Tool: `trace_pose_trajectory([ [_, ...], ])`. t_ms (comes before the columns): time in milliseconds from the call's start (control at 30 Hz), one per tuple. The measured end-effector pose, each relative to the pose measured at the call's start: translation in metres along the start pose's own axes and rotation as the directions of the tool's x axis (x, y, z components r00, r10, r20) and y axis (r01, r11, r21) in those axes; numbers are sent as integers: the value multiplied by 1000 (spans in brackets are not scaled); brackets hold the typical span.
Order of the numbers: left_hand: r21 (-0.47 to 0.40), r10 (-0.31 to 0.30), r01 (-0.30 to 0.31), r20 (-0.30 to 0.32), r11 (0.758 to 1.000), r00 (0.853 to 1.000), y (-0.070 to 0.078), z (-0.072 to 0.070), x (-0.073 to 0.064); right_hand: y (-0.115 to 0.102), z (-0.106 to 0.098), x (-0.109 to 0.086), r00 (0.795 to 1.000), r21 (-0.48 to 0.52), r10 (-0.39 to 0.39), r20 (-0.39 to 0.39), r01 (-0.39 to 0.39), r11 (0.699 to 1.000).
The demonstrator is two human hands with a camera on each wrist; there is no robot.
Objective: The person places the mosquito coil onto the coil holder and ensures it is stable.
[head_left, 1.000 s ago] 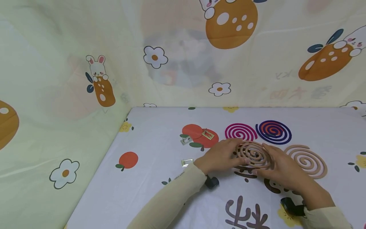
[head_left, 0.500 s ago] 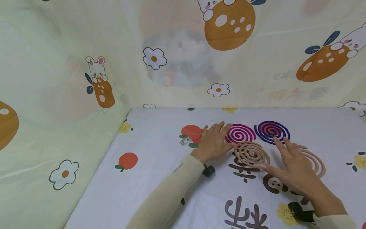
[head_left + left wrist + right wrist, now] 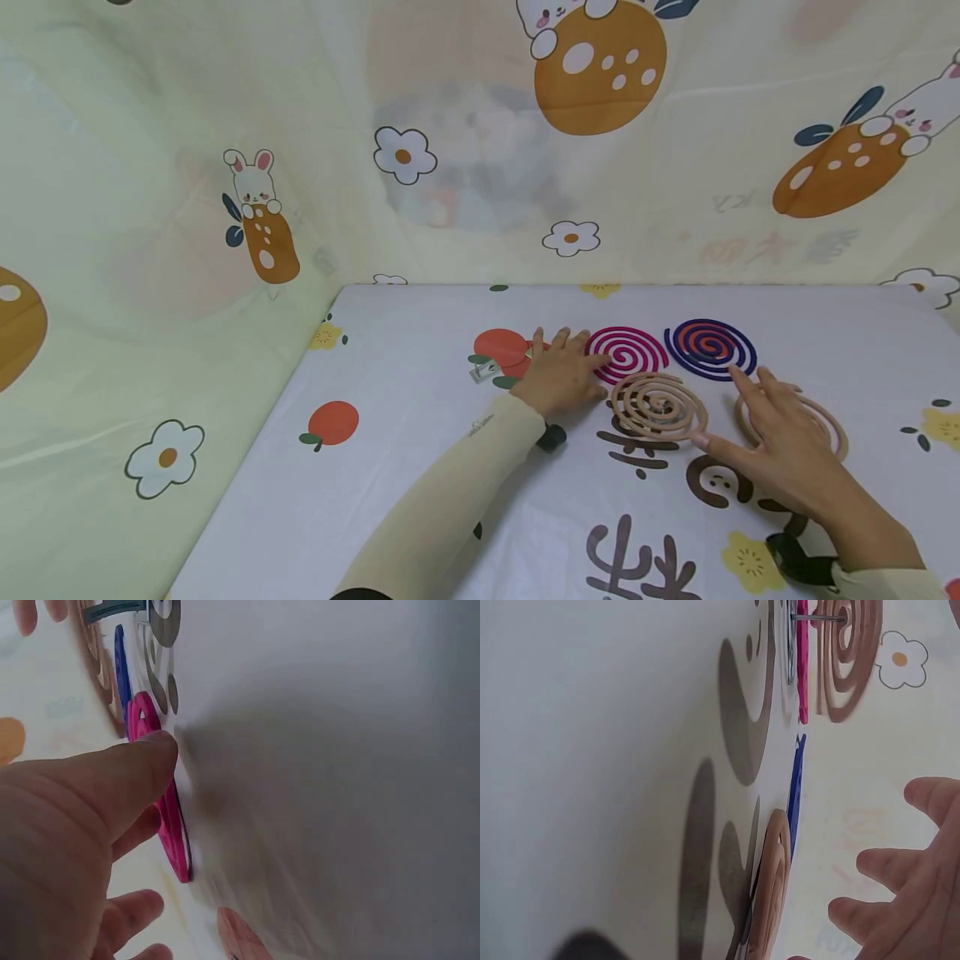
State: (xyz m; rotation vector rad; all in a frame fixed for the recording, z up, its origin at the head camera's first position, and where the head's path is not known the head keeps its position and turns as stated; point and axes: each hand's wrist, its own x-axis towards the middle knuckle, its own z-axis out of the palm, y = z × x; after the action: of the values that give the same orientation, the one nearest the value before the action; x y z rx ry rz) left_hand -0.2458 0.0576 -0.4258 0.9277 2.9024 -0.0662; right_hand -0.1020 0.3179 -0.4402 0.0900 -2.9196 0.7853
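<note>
My left hand (image 3: 558, 375) has its fingers stretched out at the left edge of a pink mosquito coil (image 3: 622, 358) lying flat; its index finger touches or overlaps the rim. In the left wrist view the thumb passes in front of that coil (image 3: 174, 840). Right of centre, a tan mosquito coil (image 3: 660, 406) is raised on a thin metal stand (image 3: 821, 616). My right hand (image 3: 787, 450) hovers with spread fingers, its thumb close to the raised coil's right edge. Beneath this hand lies a second tan coil (image 3: 842, 433), partly hidden.
A navy coil (image 3: 677, 350) with an orange-red one (image 3: 708, 340) inside it lies behind, beside the pink coil. A small metal stand (image 3: 485, 372) lies left of my left hand. Patterned white cloth (image 3: 420, 467) covers the table; a printed curtain rises behind.
Both hands have let go of the tan coil, which now sits raised by itself. The left hand moved left to the pink coil; the right drew back to the right.
</note>
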Motion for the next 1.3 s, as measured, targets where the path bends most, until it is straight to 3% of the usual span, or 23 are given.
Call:
trace_pose_trajectory([
  [200,-4,-3,3,13,1000,1000,-5,2,-5,-1,3,1,1000,4,-6,-1,6,1000],
  [500,-83,21,-22,-9,996,1000,-20,6,-17,-2,3,1,1000,8,-15,17,15,1000],
  [733,-82,123,-128,-65,988,990,-30,8,-33,-5,4,1,1000,19,-18,18,17,1000],
  [900,-132,169,-179,-84,975,982,-33,11,-45,-7,5,1,999,12,-22,25,22,1000],
  [1300,-243,155,-160,-43,957,987,-36,17,-71,-19,14,0,998,61,-48,48,45,997],
])
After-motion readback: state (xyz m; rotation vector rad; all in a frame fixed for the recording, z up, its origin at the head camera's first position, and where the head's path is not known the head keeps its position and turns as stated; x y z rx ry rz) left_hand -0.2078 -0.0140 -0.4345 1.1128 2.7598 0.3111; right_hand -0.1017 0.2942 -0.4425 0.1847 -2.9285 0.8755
